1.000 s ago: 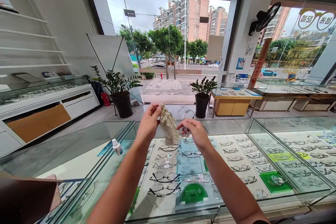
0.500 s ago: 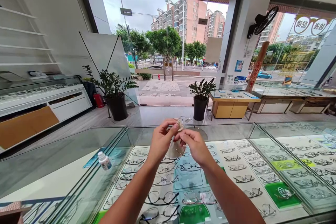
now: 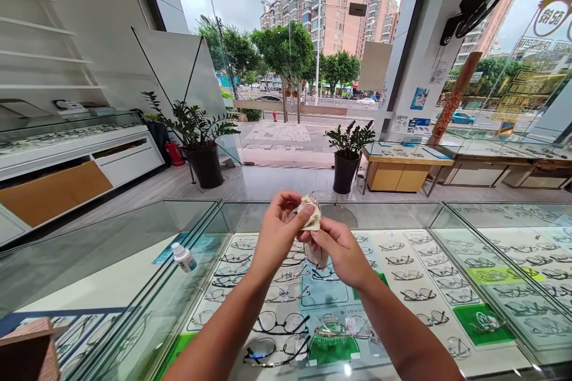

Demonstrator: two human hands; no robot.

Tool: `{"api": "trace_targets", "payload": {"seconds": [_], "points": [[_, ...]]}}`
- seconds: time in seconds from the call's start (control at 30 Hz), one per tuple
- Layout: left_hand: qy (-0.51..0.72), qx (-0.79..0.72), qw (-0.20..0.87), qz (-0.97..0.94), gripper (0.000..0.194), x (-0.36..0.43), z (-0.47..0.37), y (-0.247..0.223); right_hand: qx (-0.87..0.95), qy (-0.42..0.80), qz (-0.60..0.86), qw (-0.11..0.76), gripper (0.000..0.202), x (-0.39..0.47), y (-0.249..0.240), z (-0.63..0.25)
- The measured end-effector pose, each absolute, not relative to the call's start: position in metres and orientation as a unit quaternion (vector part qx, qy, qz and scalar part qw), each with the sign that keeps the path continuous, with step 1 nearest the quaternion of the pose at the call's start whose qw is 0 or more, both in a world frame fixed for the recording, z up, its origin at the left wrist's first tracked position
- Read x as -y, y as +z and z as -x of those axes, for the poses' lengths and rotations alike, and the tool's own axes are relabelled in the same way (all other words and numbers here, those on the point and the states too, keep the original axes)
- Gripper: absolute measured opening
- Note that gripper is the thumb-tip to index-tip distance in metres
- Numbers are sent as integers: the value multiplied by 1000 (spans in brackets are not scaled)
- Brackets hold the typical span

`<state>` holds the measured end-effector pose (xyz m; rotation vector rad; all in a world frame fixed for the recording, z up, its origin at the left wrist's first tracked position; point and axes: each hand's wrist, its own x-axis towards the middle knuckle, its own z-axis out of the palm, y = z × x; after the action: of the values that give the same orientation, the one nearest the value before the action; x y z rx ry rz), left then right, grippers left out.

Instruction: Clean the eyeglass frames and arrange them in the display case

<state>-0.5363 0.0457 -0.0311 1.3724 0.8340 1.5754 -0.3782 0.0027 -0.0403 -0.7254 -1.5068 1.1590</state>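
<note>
Both my hands are raised over the glass display counter, close together. My left hand [image 3: 277, 227] pinches a beige cleaning cloth [image 3: 312, 218] with a zigzag edge, thumb pressed on top of it. My right hand [image 3: 342, 248] has its fingers closed on a pair of thin-framed eyeglasses [image 3: 325, 194], just below and right of the cloth. Part of the thin frame sticks out beyond my fingers. The cloth and my fingers hide much of the eyeglasses, and I cannot tell which part the cloth covers.
The glass counter [image 3: 379, 223] holds rows of eyeglasses under its top. A small white bottle [image 3: 183, 258] stands on the glass to the left. At lower left is a brown box [image 3: 29, 348]. Potted plants [image 3: 346, 169] and a wooden cabinet [image 3: 397, 175] stand beyond the counter.
The view has tilted down and shifted slightly left. My left hand's cloth is spread out more, its zigzag edge now showing. Both hands stay together on the cloth and eyeglasses.
</note>
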Motion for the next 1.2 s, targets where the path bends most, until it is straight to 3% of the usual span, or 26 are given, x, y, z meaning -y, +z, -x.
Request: {"api": "trace_targets", "payload": {"seconds": [0.2,0.4,0.53,0.77,0.97,1.2], "points": [[491,-317,535,-610,52,-34,541,-18,660,470,286,511,46,0,-37,374],[484,-242,659,-521,43,-29,536,-19,642,500,304,495,47,-2,-39,376],[478,-220,694,-492,49,-30,536,-18,639,514,310,481,50,-7,-40,376],[502,-222,672,-497,56,-28,533,-18,650,502,318,474,50,-10,-36,373],[568,-258,615,-482,46,-25,528,-18,686,422,356,474,31,-3,-31,371],[539,-267,630,-491,44,-24,530,-17,668,378,395,505,54,-11,-40,368]]}}
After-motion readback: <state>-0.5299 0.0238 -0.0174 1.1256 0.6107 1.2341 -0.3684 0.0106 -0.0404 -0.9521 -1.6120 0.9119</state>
